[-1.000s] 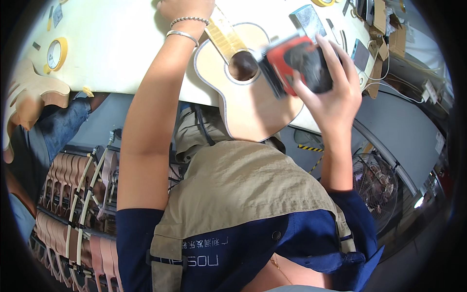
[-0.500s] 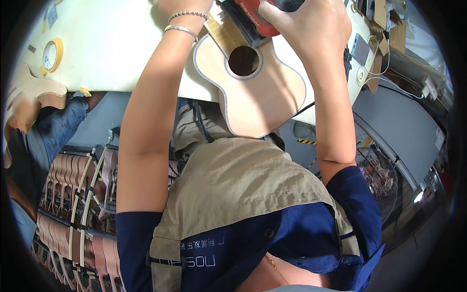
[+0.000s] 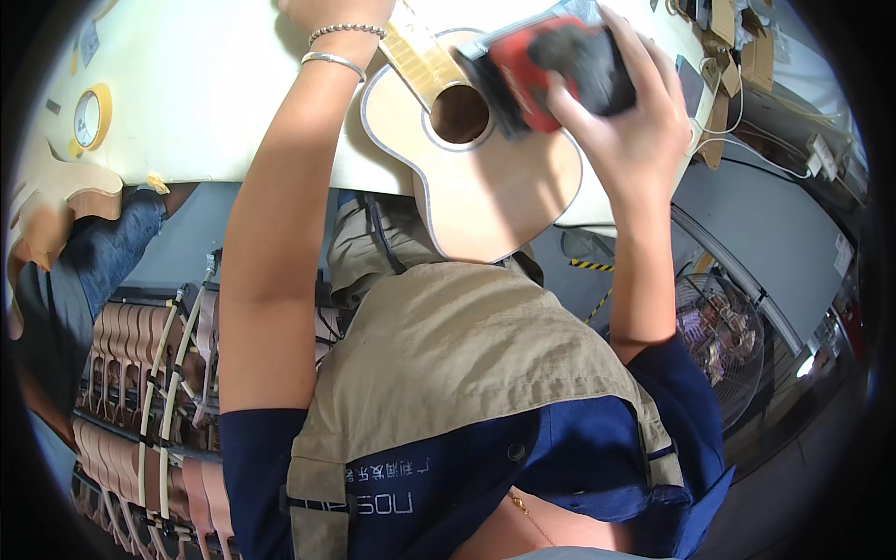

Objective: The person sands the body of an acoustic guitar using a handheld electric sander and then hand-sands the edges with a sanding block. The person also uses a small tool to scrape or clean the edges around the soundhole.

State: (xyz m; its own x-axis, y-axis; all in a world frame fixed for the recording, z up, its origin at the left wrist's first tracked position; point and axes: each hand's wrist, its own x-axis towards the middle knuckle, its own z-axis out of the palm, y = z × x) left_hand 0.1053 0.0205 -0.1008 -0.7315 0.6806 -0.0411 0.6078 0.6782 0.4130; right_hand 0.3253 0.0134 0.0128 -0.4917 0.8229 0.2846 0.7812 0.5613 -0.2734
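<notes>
A pale wooden guitar (image 3: 490,205) with dark edge trim lies at the bench's near edge, reaching out toward my body. A yellowish tape-like layer covers its fretboard (image 3: 420,61). My left hand (image 3: 336,14) is at the guitar's neck, at the top edge; its fingers are cut off or hidden. My right hand (image 3: 644,131) grips a red and black power tool (image 3: 537,70), sander-like and blurred, above the upper right of the guitar's body, beside the soundhole (image 3: 459,114).
The white bench (image 3: 215,140) holds a tape roll (image 3: 91,117). Cardboard (image 3: 719,28), cables and a power strip (image 3: 821,163) are at right, a fan (image 3: 714,345) below. At left, another person's leg (image 3: 126,252) and a wooden guitar body (image 3: 65,196) are beside racks of wooden parts (image 3: 140,345).
The power tool went up toward the neck half a second ago and has since come back down and rightward with my right hand. The guitar and left hand sit slightly higher and farther left in view.
</notes>
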